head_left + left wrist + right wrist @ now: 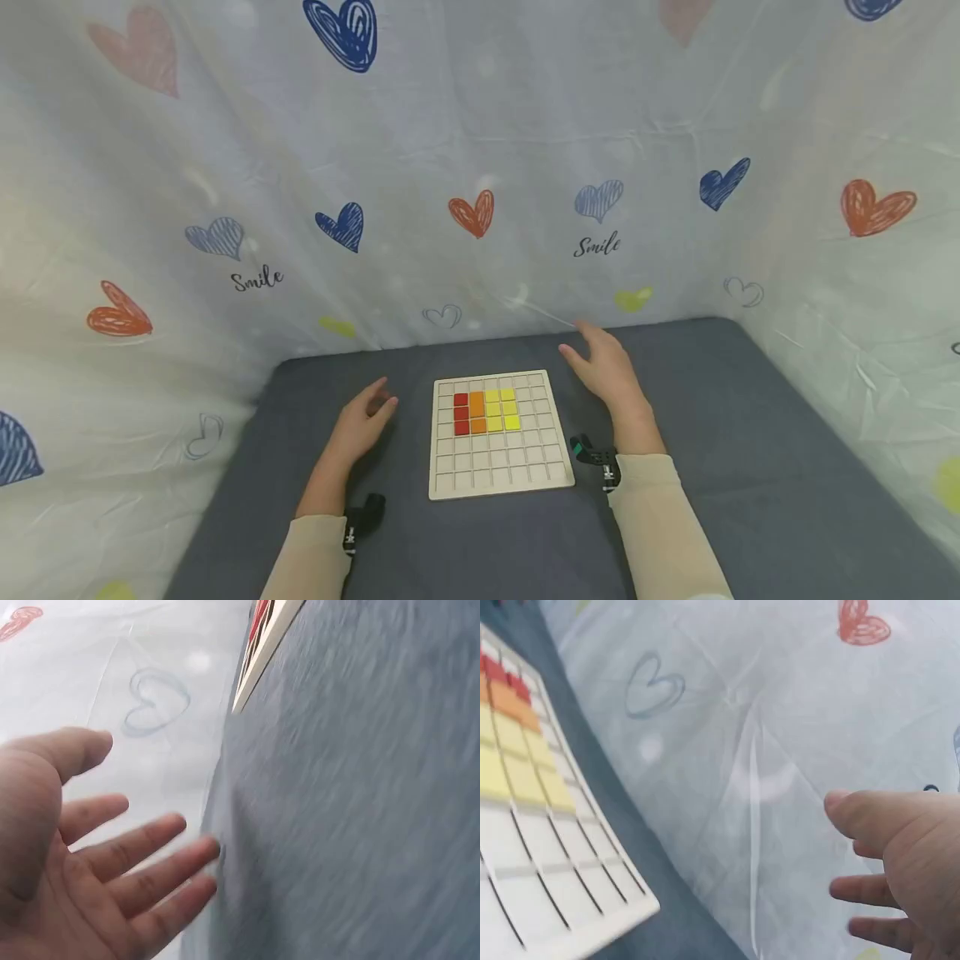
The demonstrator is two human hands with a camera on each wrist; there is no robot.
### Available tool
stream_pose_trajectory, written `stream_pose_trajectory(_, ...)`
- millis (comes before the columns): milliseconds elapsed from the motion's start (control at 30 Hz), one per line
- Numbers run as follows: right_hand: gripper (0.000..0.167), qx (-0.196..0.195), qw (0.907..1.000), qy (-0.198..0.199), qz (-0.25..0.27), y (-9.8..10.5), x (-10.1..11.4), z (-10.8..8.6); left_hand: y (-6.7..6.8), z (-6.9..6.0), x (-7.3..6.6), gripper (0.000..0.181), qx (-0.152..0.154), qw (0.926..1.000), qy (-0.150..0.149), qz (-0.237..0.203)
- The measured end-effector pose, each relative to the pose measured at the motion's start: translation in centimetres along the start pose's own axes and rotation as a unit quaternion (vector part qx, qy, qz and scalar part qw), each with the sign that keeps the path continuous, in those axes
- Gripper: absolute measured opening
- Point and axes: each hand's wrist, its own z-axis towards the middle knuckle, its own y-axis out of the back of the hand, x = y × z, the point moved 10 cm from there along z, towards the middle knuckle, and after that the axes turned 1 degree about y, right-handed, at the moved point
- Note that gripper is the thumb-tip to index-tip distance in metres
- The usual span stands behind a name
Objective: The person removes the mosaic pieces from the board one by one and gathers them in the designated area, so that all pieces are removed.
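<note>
Left hand (363, 427) and right hand (609, 371) empty, fingers loosely spread, flanking gridded board (489, 460) on tabletop (450, 546). Red, orange, yellow tiles (492, 409) sit in upper-middle cells; some seams hard to tell. Apparently pause in handling; next move likely calls for fingertip pinch.

High head view, wrist views sharing board (498, 459)

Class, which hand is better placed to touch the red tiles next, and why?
Probably the left hand: empty, left of the grid board, nearer the red tiles. The right hand, also empty, is opposite, past the yellow tiles.
</note>
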Motion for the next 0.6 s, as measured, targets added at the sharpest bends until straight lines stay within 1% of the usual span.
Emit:
stream_pose_trajectory(167, 0.059, 0.041, 0.9967, -0.003, 0.07, -2.1, 1.7, 0.2, -2.1, 0.0, -0.4, 0.053, 0.013, 0.9975, 0.003, -0.069)
stream_pose_trajectory(300, 0.053, 0.057, 0.993, 0.005, 0.103, -4.0, 3.1, 0.1, -3.7, -0.4, -0.3, 0.05, 0.046, 0.9912, 0.014, -0.124)
stream_pose_trajectory(433, 0.043, 0.064, 0.9905, 0.027, 0.119, -5.8, 5.2, 0.2, -4.9, -0.5, -0.4, 0.052, 0.071, 0.9873, 0.016, -0.141)
stream_pose_trajectory(533, 0.037, 0.065, 0.9896, 0.055, 0.115, -7.0, 7.1, 0.4, -5.6, -0.3, -0.6, 0.055, 0.093, 0.9853, 0.015, -0.143)
stream_pose_trajectory(600, 0.034, 0.065, 0.9897, 0.073, 0.105, -7.7, 8.3, 0.6, -6.1, -0.2, -0.9, 0.057, 0.116, 0.9829, 0.014, -0.143)
